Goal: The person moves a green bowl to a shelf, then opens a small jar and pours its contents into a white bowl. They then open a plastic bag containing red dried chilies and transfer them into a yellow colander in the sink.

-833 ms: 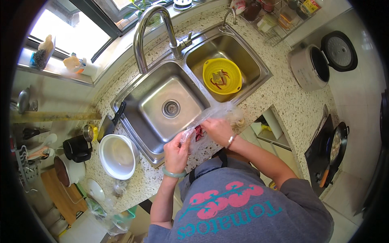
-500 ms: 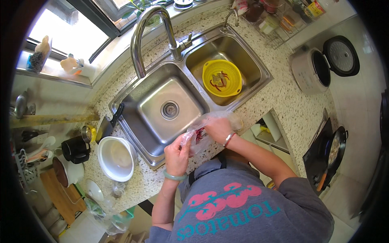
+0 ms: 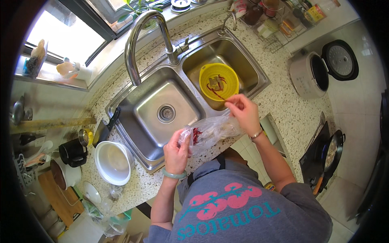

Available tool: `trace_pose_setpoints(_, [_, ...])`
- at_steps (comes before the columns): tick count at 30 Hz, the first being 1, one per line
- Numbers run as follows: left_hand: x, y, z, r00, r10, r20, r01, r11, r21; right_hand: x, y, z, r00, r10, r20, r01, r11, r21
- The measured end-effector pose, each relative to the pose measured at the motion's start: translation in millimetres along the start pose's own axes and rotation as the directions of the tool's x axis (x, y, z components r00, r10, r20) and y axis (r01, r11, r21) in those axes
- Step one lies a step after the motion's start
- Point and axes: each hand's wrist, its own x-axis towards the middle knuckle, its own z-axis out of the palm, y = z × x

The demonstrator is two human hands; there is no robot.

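Kitchen table (image 3: pixel 283 109): pale speckled stone, fitted with a double-basin stainless-steel sink (image 3: pixel 148 109) below a tall chrome tap (image 3: pixel 130 56).
Left grip (image 3: pixel 175 156): narrow, pinching the edge of a clear crinkled plastic bag (image 3: pixel 219 127) near the sink's front edge.
Bag contents: shrivelled dark-red chillies (image 3: pixel 196 135), bunched beside the left grip.
Right grip (image 3: pixel 245 113): narrow, pinching what looks like one long thin dried red chilli (image 3: pixel 217 95), reaching over the near rim of the colander.
Colander: round, perforated, yellow plastic colander (image 3: pixel 231 77), inside the right basin, with curled red chillies (image 3: pixel 222 77) and flat pale-brown pieces (image 3: pixel 215 86).
Spill risk: possible scatter over sink or table, from slack left fingers or a tipped bag.
Drop risk: possible fall outside the colander, from release short of the rim.
Count, wares: one sink, two basins, one tap, one colander, one bag, one round white plastic bowl (image 3: pixel 114 160), one black-handled knife (image 3: pixel 102 134).
Count, chillies: one in the right grip; several in the colander, too tangled for a sure number; bagged ones impossible to count.
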Motion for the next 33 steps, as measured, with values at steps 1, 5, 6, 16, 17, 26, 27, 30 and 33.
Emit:
trace_pose_setpoints(1, [0.2,0.8,1.1,1.0,0.001,-0.002,-0.001,1.0,0.015,9.7,4.5,-1.4,0.994,-0.065,-0.09,0.054,0.991,-0.12])
trace_pose_setpoints(5, [-3.2,-1.1,-2.9,0.999,0.04,-0.014,-0.039,0.997,0.061,8.3,14.9,-3.0,0.97,-0.241,-0.007,0.214,0.874,-0.436])
trace_pose_setpoints(6, [-5.1,-3.8,-4.5,0.999,0.051,-0.009,-0.051,0.996,0.07,0.7,18.0,-1.3,0.955,-0.285,0.081,0.287,0.821,-0.493])
trace_pose_setpoints(16, [-28.2,-2.5,-22.6,0.956,0.294,-0.005,-0.248,0.814,0.525,-56.4,-30.2,33.1,0.907,-0.053,0.417,0.164,0.959,-0.233])
trace_pose_setpoints(17, [-31.6,0.9,-28.3,0.927,0.375,0.026,-0.324,0.762,0.561,-59.3,-41.3,38.0,0.888,-0.115,0.446,0.212,0.961,-0.176])
trace_pose_setpoints(26, [-53.7,1.3,-97.6,0.945,0.325,0.042,-0.269,0.695,0.667,-58.1,-40.7,23.0,0.911,0.047,0.41,-0.108,0.986,0.126])
trace_pose_setpoints(27, [-53.9,2.2,-88.7,0.948,0.317,0.026,-0.283,0.803,0.525,-64.3,-45.1,33.5,0.892,0.052,0.449,-0.132,0.98,0.149])
trace_pose_setpoints(30, [-48.4,3.0,-57.3,0.933,0.36,-0.003,-0.354,0.917,0.186,-86.7,-58.0,66.7,0.823,-0.012,0.568,-0.133,0.968,0.213])
trace_pose_setpoints(33, [-45.6,2.4,-44.3,0.912,0.41,-0.005,-0.402,0.896,0.187,-98.2,-60.3,77.5,0.796,-0.096,0.597,-0.109,0.948,0.299])
